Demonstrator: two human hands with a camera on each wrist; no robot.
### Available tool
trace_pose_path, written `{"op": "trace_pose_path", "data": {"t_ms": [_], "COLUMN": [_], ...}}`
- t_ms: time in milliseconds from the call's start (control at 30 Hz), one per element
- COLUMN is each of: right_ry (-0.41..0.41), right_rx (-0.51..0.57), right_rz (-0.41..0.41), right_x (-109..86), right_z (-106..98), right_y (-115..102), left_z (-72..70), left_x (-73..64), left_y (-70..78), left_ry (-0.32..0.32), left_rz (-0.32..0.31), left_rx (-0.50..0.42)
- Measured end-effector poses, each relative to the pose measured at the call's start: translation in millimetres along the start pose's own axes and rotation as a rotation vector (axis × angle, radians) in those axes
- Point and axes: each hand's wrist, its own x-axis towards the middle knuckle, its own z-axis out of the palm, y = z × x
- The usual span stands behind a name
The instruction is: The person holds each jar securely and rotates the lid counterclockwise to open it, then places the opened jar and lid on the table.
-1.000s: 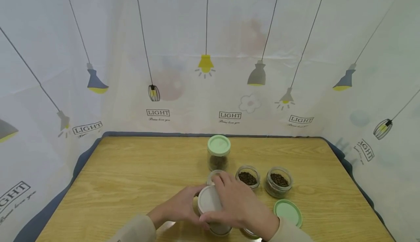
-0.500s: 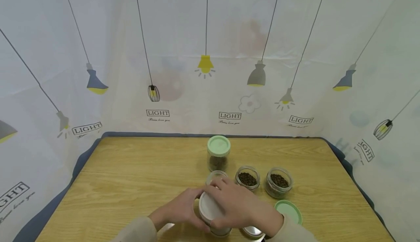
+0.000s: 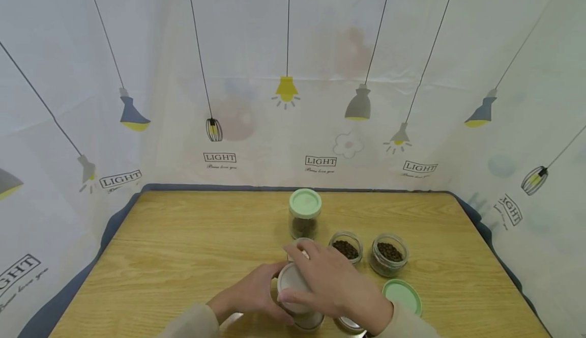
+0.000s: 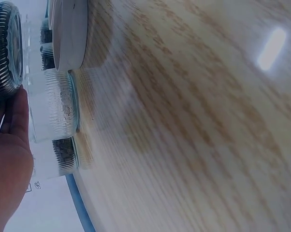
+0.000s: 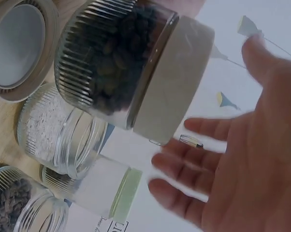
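Note:
A ribbed glass jar (image 5: 107, 58) of dark coffee beans, topped with an off-white lid (image 3: 291, 279), is held above the table in my left hand (image 3: 256, 292). In the left wrist view the fingers of that hand (image 4: 10, 159) wrap the jar's side. Over the lid spreads my right hand (image 3: 331, 282); in the right wrist view its fingers lie loosely apart beside the lid, with a gap at the thumb. Behind the held jar stands an open jar (image 5: 44, 128) with white grainy contents, mostly hidden by my hands in the head view.
Two open jars of dark beans (image 3: 345, 249) (image 3: 389, 254) stand at the right. A green-lidded jar (image 3: 305, 213) stands at the back. A green lid (image 3: 403, 297) lies right of my hands, an off-white lid (image 3: 309, 321) below them, and a shiny-centred lid (image 3: 350, 324) beside that.
My right hand first turned over the lid, its fingers closing round the rim, then swung back with fingers spread. The left hand and the jar have stayed nearly in place.

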Motion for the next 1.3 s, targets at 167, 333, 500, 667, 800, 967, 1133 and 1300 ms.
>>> {"op": "trace_pose_path", "data": {"t_ms": [167, 333, 500, 667, 800, 967, 1133, 1300], "right_ry": [0.023, 0.024, -0.007, 0.022, 0.03, -0.001, -0.065, -0.118], "right_rx": [-0.033, -0.001, 0.045, 0.021, -0.021, 0.001, 0.017, 0.031], "right_rz": [0.092, 0.117, 0.145, 0.153, 0.125, 0.022, -0.114, -0.13], "right_x": [0.0, -1.8, -3.0, -3.4, -2.1, -1.0, -3.2, -5.5], "right_z": [3.0, 5.6, 8.1, 12.5, 13.1, 9.0, -0.1, -7.5], "right_y": [-5.9, -9.5, -14.4, -18.5, -17.8, -11.2, -4.3, -3.3], "left_z": [0.1, 0.3, 0.1, -0.6, -1.0, 0.6, 1.5, 2.0], "left_x": [0.0, 0.1, 0.3, 0.9, 1.3, 1.7, 2.1, 2.9], "left_y": [-1.4, -2.8, -3.2, -2.8, -2.2, -1.5, 0.2, 1.7], "left_ry": [0.004, 0.008, 0.007, 0.02, 0.028, 0.014, 0.016, 0.018], "left_rz": [0.024, 0.034, 0.029, 0.034, 0.031, 0.008, 0.023, 0.039], "left_rx": [0.008, 0.039, 0.05, 0.071, 0.087, 0.048, 0.031, 0.033]}}
